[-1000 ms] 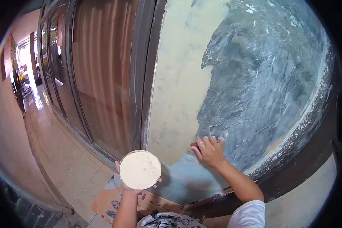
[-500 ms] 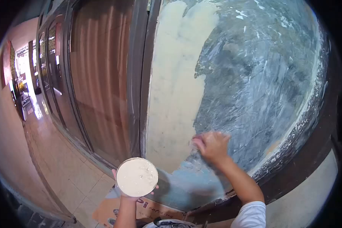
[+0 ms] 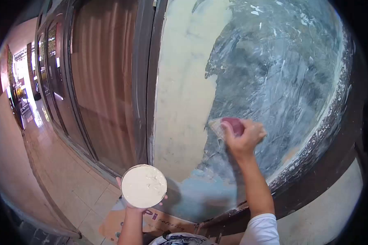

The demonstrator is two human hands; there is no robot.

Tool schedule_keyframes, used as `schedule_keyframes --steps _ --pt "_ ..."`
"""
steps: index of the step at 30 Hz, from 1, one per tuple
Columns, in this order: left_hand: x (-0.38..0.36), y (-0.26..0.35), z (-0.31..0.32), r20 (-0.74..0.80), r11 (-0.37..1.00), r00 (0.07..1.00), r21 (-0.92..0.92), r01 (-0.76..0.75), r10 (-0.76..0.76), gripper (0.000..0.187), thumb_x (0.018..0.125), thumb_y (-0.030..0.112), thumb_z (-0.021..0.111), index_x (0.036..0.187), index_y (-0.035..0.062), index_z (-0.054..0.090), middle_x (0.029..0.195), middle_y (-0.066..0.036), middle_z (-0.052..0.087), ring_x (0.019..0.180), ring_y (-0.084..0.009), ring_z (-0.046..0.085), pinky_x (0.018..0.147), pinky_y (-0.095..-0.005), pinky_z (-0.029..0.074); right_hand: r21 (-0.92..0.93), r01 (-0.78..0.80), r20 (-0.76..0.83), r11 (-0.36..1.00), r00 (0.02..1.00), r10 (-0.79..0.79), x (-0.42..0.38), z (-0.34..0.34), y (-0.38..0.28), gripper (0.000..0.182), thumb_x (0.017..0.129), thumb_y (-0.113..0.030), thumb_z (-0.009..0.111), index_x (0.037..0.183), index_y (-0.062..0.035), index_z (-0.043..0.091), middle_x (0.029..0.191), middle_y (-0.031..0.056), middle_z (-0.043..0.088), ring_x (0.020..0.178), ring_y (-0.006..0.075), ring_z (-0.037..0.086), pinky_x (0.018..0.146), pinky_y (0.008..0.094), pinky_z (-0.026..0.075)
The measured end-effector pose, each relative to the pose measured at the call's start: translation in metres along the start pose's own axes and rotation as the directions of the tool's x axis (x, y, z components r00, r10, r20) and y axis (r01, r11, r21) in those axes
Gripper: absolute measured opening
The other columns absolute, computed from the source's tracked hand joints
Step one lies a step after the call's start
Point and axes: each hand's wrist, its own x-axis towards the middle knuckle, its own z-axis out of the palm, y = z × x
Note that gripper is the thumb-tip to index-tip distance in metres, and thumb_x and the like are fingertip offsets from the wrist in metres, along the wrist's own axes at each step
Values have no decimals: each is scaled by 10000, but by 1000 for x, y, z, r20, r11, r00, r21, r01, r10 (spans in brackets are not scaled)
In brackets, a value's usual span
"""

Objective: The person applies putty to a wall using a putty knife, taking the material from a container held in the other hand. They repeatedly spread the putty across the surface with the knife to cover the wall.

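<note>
In the head view, the greatest risk is judged to lie with the round tub of putty (image 3: 143, 186), which is cupped from beneath by the left hand (image 3: 129, 202) and held level just left of the wall panel's (image 3: 184, 102) lower edge; if the wrist were let tilt while attention is given to the panel, the pale paste could be slopped onto the cardboard sheet (image 3: 159, 220) lying below the panel or onto the tiled floor (image 3: 69, 175) to its left. A second risk is judged at the scraper (image 3: 227, 124), which is gripped by the clenched right hand (image 3: 243, 136) and pressed against the panel at the border between the cream coating and the bare grey-blue area; a blade held too steeply could gouge the fresh coat or leave ridges, and paste could be smeared onto the dark door frame (image 3: 145, 81) just left of the panel. The tub is seen filled nearly to its rim with smooth off-white paste, lightly marked on its surface. The scraper shows a red grip, mostly hidden by the fingers, and a thin pale blade; whether paste is carried on the blade cannot be told. The panel's grey area is streaked with white scratches.
</note>
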Motion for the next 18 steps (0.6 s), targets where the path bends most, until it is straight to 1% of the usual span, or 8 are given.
schedule_keyframes --steps 1,2,4,6,9,12,16,18 --pt "1 -3 5 -26 1000 1000 -6 -9 9 1170 770 969 459 1604 156 342 1512 -357 438 1098 -785 495 745 -802 554 24 -13 -377 1000 926 21 8 -2 3 294 872 -495 757 882 -202 736 986 -1 664 941 271 571 871 513 301" --pt "-1 -6 8 -29 1000 1000 -5 -8 8 1170 770 969 459 1604 156 342 1512 -357 438 1098 -785 495 745 -802 554 25 -15 -376 1000 926 23 1 -8 -2 294 872 -495 757 882 -202 736 986 -1 664 941 271 571 871 513 301" --pt "-2 -7 13 -71 1000 997 17 12 -11 1171 770 970 456 1599 150 349 1502 -352 454 1111 -768 507 742 -807 551 1 58 322 998 945 -55 -34 -22 -20 273 887 -469 753 958 -211 704 1004 -35 621 936 251 554 863 509 308" --pt "-5 -4 3 -82 998 997 56 -4 8 1162 768 972 453 1594 160 362 1512 -340 452 1141 -774 485 747 -824 538 183 306 384 934 853 -355 -102 13 -14 282 893 -479 739 963 -208 708 973 -24 626 934 256 554 849 523 315" --pt "-5 -4 5 -37 994 999 -106 -3 -1 1199 753 984 460 1613 157 338 1551 -360 383 1159 -802 438 830 -862 473 47 582 309 812 765 -566 -105 33 -4 274 888 -470 744 964 -211 699 961 -8 623 931 253 547 829 521 320" --pt "-3 1 3 39 995 998 -87 46 -42 1180 756 975 477 1612 174 346 1576 -337 370 1188 -803 416 835 -875 458 -32 156 92 987 984 -152 2 0 -5 309 864 -460 782 945 -178 687 957 13 629 935 271 544 844 497 304" --pt "-7 2 10 5 993 999 -115 -31 32 1188 750 975 489 1616 176 340 1598 -334 345 1214 -803 392 825 -878 449 57 -3 -200 998 980 14 15 -10 0 366 834 -465 818 966 -149 686 948 18 636 943 290 545 857 480 285" --pt "-8 1 10 -48 994 993 48 -101 104 1114 796 955 436 1577 161 414 1495 -306 497 1113 -724 538 729 -850 519 31 134 326 991 935 -137 -34 -11 -26 296 911 -479 725 942 -185 699 966 9 643 957 278 552 856 515 322"
